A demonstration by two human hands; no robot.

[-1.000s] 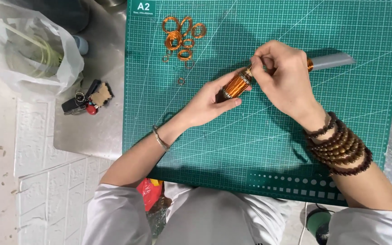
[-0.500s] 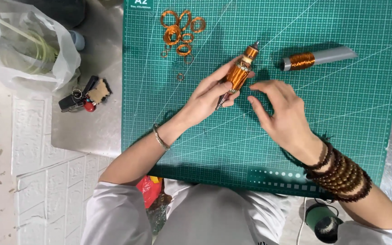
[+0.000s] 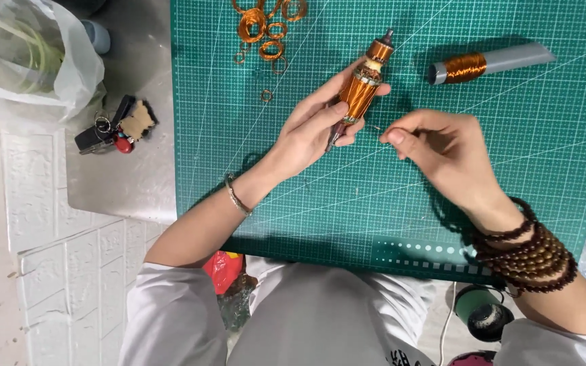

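A plastic bag (image 3: 28,61) and keys (image 3: 113,129) lie left of a green mat (image 3: 544,156). Over the mat, the left hand (image 3: 313,132) grips a copper-wound rotor (image 3: 361,88), tilted. Just right, the right hand (image 3: 442,152) pinches a thin wire (image 3: 373,127), fingers closed. A wire spool (image 3: 486,64) lies beyond.

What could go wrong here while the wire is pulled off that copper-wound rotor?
The right hand pinches what looks like a thin wire strand running from the rotor; a sharp tug could snap it. The left hand grips the rotor only at its lower part, so it might twist or slip. The loose copper coils on the cutting mat could tangle with freed wire.
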